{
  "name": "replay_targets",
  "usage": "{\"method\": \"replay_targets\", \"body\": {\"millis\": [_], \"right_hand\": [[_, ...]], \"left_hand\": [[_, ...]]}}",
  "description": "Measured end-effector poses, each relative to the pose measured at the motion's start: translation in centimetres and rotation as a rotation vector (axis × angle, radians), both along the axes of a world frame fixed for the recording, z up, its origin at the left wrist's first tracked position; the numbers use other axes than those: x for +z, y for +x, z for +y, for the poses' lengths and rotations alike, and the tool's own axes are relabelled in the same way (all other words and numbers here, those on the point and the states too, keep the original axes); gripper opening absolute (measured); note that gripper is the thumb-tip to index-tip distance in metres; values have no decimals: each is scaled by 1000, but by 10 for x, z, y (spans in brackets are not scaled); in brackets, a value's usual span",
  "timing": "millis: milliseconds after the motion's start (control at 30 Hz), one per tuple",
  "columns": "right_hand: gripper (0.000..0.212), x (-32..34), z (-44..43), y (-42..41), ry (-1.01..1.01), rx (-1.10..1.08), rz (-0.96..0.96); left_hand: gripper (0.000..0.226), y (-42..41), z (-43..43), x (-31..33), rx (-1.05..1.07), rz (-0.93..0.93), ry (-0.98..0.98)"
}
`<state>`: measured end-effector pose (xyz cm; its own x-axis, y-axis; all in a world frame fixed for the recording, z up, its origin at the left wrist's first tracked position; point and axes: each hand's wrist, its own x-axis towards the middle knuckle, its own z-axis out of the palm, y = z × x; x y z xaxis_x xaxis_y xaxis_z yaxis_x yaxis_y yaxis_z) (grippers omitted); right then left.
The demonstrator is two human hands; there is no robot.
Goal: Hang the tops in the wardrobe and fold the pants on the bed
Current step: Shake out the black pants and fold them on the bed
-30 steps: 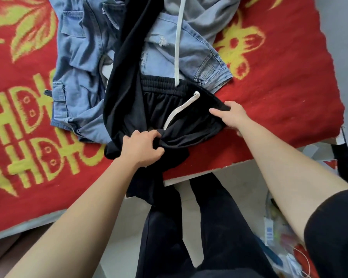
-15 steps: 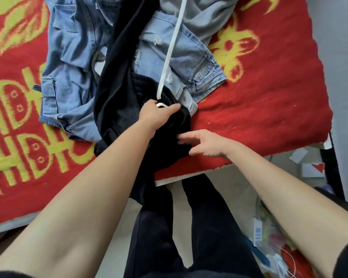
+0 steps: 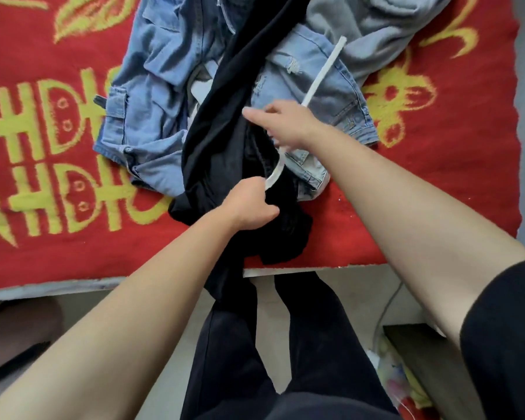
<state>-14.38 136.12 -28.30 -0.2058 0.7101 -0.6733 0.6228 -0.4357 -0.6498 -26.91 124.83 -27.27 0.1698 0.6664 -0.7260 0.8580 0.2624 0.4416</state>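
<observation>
A pair of black pants (image 3: 225,153) lies across the bed, one end hanging over the near edge. My left hand (image 3: 250,204) grips the bunched black cloth near the edge. My right hand (image 3: 285,124) is over the pants' waist, fingers curled around their white drawstring (image 3: 322,74), which runs up to the right. Light blue jeans (image 3: 158,86) lie spread under the black pants, and a grey top (image 3: 376,28) lies at the back right.
A red blanket (image 3: 437,165) with yellow patterns covers the bed. The bed's near edge (image 3: 331,269) runs across the middle. Below it are my black-clad legs, a dark wooden piece (image 3: 422,359) and colourful clutter (image 3: 394,380) on the floor at the right.
My left hand has dropped back from the drawstring to the bunched cloth near the bed edge. My right hand has moved up from the edge to the waist and taken the drawstring.
</observation>
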Motion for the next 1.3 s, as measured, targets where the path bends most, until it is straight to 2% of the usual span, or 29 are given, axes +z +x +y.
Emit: {"method": "replay_targets", "body": {"millis": [33, 67, 133, 167, 233, 300, 333, 400, 500, 567, 633, 700, 733, 800, 900, 967, 1067, 1167, 1233, 1300], "right_hand": [[68, 8, -2, -11, -128, 108, -57], [63, 13, -7, -16, -228, 189, -82], [28, 22, -16, -19, -289, 147, -45], [18, 29, -17, -18, -284, 45, 7], [28, 53, -13, -19, -280, -198, 144], [33, 93, 1, -25, -255, -271, 278], [31, 117, 9, -29, -220, -237, 329], [24, 172, 23, -42, -95, -120, 404], [11, 261, 29, -61, 136, 33, 447], [25, 317, 23, -71, 288, 152, 432], [35, 366, 12, -81, 388, 284, 362], [40, 405, -1, -96, 499, 395, 228], [40, 420, -7, -107, 569, 415, 135], [30, 445, -23, -135, 766, 417, -45], [19, 481, -49, -179, 1062, 335, -173], [26, 512, -66, -206, 1215, 282, -252], [43, 564, -88, -238, 1458, 216, -426], [33, 612, -99, -260, 1658, 106, -545], [31, 648, -100, -272, 1736, -11, -558], [32, 677, -102, -281, 1806, -122, -541]], "left_hand": [[32, -4, -4, 10, -108, 69, 5], [32, -8, -9, 21, -178, 112, 4], [27, -22, -16, 44, -203, 119, -22], [21, -32, -17, 58, -137, 80, -43], [7, -59, -13, 90, 112, 3, -73], [25, -88, -2, 126, 366, -31, -22], [30, -103, 5, 144, 444, -16, 47], [35, -128, 19, 188, 430, 110, 275], [33, -164, 37, 259, 202, 369, 689], [47, -190, 42, 306, 81, 405, 929], [71, -219, 42, 350, -83, 441, 1122], [86, -250, 35, 385, -284, 511, 1212], [84, -265, 29, 399, -351, 554, 1213], [63, -297, 15, 421, -372, 606, 1241], [37, -341, -3, 455, -194, 603, 1300], [32, -371, -11, 480, -62, 567, 1404], [44, -416, -20, 525, 169, 473, 1601], [53, -441, -19, 574, 296, 375, 1747], [56, -453, -16, 609, 361, 332, 1845], [70, -470, -16, 634, 431, 321, 1884]]}}
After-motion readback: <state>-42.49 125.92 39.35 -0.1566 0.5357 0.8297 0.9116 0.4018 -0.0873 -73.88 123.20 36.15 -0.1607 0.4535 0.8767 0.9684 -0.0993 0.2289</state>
